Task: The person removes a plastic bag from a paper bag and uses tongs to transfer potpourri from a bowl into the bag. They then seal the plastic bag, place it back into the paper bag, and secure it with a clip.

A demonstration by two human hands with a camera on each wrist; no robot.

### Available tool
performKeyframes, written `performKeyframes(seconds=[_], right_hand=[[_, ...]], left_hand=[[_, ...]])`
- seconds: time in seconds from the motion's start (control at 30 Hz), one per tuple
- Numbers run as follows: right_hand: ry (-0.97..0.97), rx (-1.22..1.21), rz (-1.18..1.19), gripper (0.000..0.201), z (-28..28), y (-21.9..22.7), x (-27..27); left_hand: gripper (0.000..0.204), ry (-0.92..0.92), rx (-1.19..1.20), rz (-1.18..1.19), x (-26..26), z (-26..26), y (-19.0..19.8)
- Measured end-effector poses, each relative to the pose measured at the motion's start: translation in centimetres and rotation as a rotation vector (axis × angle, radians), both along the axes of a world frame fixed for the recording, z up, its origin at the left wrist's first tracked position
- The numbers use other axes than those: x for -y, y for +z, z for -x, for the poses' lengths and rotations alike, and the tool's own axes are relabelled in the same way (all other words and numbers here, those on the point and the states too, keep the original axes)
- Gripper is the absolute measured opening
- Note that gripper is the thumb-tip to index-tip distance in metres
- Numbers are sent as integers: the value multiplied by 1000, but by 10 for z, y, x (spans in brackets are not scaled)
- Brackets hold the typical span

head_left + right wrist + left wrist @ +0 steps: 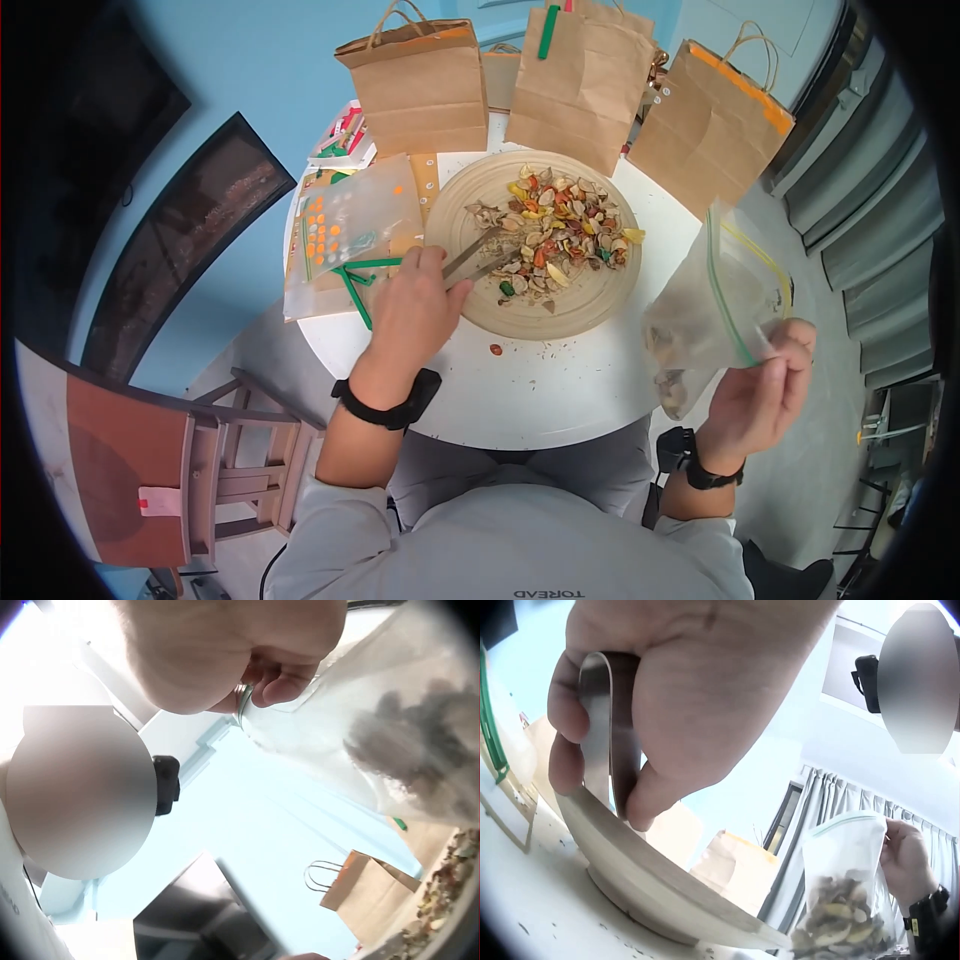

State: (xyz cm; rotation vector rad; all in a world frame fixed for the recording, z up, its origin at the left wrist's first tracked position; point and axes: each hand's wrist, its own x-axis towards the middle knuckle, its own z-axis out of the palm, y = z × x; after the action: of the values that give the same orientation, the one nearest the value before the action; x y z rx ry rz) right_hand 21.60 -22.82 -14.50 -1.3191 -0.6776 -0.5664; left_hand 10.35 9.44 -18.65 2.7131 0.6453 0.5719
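Observation:
My left hand [418,305] grips metal tongs [596,742], whose tips reach into dried petals and potpourri pieces [575,225] heaped on a round wooden plate [465,290]. In the left wrist view the bent end of the tongs sits between thumb and fingers, over the plate's rim. Off the table's right edge, my right hand [770,390] pinches the top edge of a clear zip bag [700,280]. The bag's mouth gapes, and dried pieces [840,919] fill its lower part.
Three brown paper bags [420,95] stand along the table's back. Left of the plate lie a plastic pouch with orange dots [365,215] and green clip strips [355,295]. A reddish piece [496,350] and crumbs lie on the white table [580,390] before the plate.

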Motion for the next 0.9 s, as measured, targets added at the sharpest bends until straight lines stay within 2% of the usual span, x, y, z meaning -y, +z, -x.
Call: performKeyframes(seconds=[0.03,0.2,0.3,0.4,0.5,0.57,0.63,0.67,0.73,0.83,0.87,0.9], right_hand=[[76,-43,-101,16,-1,4,1],[316,-169,-154,26,12,2,-3],[429,-178,-112,31,23,0,-7],[565,-191,-89,35,38,13,-17],[758,-238,-70,36,47,22,-24],[780,-221,10,39,52,25,-24],[799,-169,108,41,53,28,-22],[751,-112,175,40,51,29,-19],[643,3,302,39,43,29,-10],[703,15,471,38,26,30,-10],[711,75,430,32,20,25,-16],[652,-20,291,32,27,27,-27]], left_hand=[[41,5,-18,20,3,-1,1],[50,-9,-96,45,11,9,12],[64,-98,91,-111,6,26,16],[77,-414,195,216,27,50,41],[87,-613,276,539,53,55,57],[79,-681,332,725,62,54,57],[66,-728,455,857,58,51,23],[39,-732,426,888,52,58,19],[25,-661,530,778,52,72,31],[14,-592,593,695,57,86,40],[13,-580,601,680,59,88,42],[13,-543,605,714,61,90,42]])
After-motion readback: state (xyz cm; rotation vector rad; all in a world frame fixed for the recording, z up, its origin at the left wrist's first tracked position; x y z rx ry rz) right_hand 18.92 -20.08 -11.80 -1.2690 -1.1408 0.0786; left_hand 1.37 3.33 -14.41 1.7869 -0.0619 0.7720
